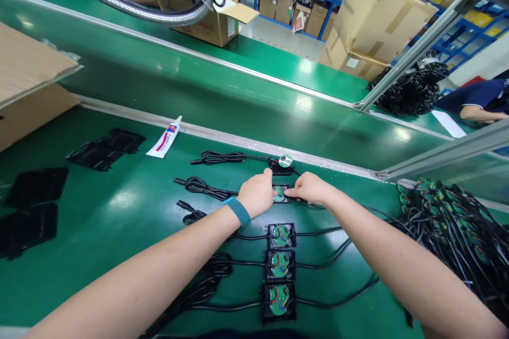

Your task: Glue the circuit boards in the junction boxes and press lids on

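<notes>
A small black plastic case [281,202] with a round green circuit board [279,194] inside lies between my two hands. My left hand [257,190] is closed at the case's left side, its fingertips at the board; a teal band circles that wrist. From the right, my right hand [310,189] pinches at the board's right edge, near where a cable leaves. Just beyond sits another black case [280,168] with its round board [285,161] raised out. Nearer me, three open cases [281,237] stand in a column, each holding a wired board, with black cables on both sides.
Coiled black cables [207,185] lie left of the cases. A white tube [165,137] and several black plastic covers [95,155] are farther left, near cardboard [35,69]. Wired boards [445,212] are heaped at right. A metal rail [222,135] edges the bench; another person's arm [481,114] shows beyond.
</notes>
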Demonstrator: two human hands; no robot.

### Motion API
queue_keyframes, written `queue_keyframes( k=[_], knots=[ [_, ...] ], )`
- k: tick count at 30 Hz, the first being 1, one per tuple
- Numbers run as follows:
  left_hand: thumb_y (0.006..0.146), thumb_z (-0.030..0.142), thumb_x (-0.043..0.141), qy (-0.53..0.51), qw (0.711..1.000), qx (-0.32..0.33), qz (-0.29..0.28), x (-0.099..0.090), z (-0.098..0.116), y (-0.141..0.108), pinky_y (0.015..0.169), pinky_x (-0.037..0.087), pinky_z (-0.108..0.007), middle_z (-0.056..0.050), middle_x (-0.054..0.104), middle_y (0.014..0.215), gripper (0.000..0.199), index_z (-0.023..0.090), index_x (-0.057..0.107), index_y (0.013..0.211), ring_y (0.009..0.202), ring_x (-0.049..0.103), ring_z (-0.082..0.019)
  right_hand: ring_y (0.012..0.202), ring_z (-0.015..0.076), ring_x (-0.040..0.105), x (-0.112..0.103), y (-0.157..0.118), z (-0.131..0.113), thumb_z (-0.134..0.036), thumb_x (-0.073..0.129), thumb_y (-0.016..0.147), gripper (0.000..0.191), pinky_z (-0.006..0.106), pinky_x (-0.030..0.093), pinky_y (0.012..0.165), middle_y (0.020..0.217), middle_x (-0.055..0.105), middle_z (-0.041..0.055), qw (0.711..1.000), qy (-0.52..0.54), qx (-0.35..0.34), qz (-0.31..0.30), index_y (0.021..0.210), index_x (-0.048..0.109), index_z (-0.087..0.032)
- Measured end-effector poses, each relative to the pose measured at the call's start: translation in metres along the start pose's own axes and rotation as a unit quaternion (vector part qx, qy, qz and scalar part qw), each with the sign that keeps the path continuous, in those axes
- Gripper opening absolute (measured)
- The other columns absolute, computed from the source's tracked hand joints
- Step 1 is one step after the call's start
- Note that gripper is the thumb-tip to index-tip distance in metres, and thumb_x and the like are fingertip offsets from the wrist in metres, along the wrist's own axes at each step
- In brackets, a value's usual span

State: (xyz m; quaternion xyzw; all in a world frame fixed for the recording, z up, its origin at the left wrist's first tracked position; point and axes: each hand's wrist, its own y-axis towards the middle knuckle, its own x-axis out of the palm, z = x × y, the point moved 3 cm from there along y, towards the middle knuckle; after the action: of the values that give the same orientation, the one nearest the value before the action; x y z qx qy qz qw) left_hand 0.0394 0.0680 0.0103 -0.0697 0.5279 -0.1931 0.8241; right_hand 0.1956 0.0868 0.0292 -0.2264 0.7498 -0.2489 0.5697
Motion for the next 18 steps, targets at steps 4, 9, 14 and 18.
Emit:
queue_keyframes(
  k=[4, 9, 14, 18],
  knots=[
    [0.087, 0.027, 0.065, -0.004, 1.0, 0.002, 0.001, 0.001, -0.001, 0.001, 0.075, 0.049, -0.034, -0.013, 0.07, 0.104, 0.029, 0.017, 0.05, 0.109, 0.101, 0.068, -0.029, 0.044, 0.015, 0.059, 0.003, 0.0, -0.016, -0.041, 0.069, 0.085, 0.029, 0.025, 0.045, 0.049, 0.056, 0.066, 0.006, 0.996, -0.089, 0.017, 0.0, 0.084, 0.074, -0.013],
    [0.087, 0.027, 0.064, -0.007, 1.0, 0.004, -0.002, 0.001, -0.001, 0.001, 0.075, 0.049, -0.035, -0.014, 0.07, 0.103, 0.029, 0.016, 0.05, 0.109, 0.101, 0.068, -0.03, 0.076, 0.0259, 0.074, 0.012, 0.002, -0.028, -0.038, 0.066, 0.087, 0.029, 0.028, 0.053, 0.062, 0.083, 0.075, 0.0176, 0.983, -0.179, -0.017, 0.02, 0.093, 0.076, -0.012],
    [0.087, 0.028, 0.064, 0.002, 1.0, 0.006, 0.001, -0.001, -0.001, -0.001, 0.075, 0.049, -0.034, -0.014, 0.07, 0.104, 0.029, 0.016, 0.05, 0.11, 0.102, 0.068, -0.03, 0.088, 0.0272, 0.074, 0.004, 0.005, -0.028, -0.039, 0.073, 0.081, 0.033, 0.028, 0.053, 0.069, 0.093, 0.076, 0.0172, 0.981, -0.188, -0.034, 0.024, 0.099, 0.075, -0.012],
    [0.087, 0.028, 0.064, 0.011, 1.0, 0.006, 0.003, 0.0, 0.001, 0.0, 0.074, 0.049, -0.034, -0.014, 0.07, 0.104, 0.029, 0.015, 0.051, 0.109, 0.102, 0.068, -0.03, 0.087, 0.0262, 0.073, -0.004, 0.011, -0.025, -0.051, 0.078, 0.072, 0.048, 0.027, 0.051, 0.067, 0.093, 0.076, 0.0129, 0.985, -0.166, -0.045, 0.026, 0.102, 0.075, -0.013]
  ],
)
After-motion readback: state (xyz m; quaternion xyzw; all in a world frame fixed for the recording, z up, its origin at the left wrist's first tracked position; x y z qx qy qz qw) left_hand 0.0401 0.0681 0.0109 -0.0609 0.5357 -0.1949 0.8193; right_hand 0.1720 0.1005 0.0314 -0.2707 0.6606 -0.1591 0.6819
